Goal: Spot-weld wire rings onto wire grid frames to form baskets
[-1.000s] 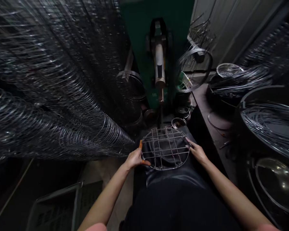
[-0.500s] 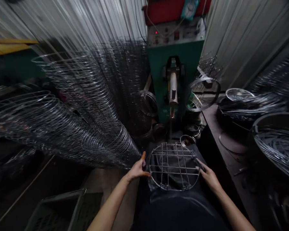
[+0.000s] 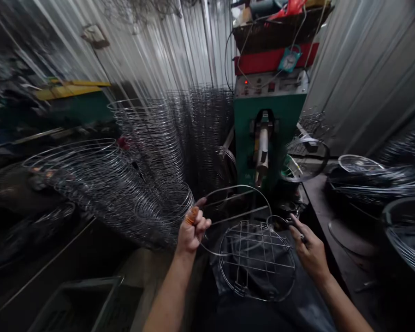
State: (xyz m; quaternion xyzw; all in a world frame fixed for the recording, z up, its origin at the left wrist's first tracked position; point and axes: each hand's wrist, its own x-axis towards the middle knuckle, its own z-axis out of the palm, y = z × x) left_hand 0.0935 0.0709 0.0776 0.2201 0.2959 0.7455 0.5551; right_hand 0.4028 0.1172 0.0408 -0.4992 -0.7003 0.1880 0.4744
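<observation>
My left hand (image 3: 192, 227) is raised, with an orange wrap on one finger, and grips a thin steel wire ring (image 3: 237, 190) seen at a slant. A round welded wire grid (image 3: 256, 263) lies flat on my dark apron (image 3: 259, 286), below that ring and apart from my left hand. My right hand (image 3: 309, 252) is beyond the grid's right edge, its fingertips next to a small metal bowl (image 3: 280, 222). Whether it holds something thin is hard to tell.
A tall stack of wire rings (image 3: 148, 184) leans just left of my left hand. A green welding machine (image 3: 266, 138) stands ahead. A black tub of wire (image 3: 406, 235) sits at right, and a crate (image 3: 86, 306) sits at lower left.
My view has tilted up. My left hand has risen from the grid's edge with a wire ring in it. My right hand has left the grid and moved toward the bowl.
</observation>
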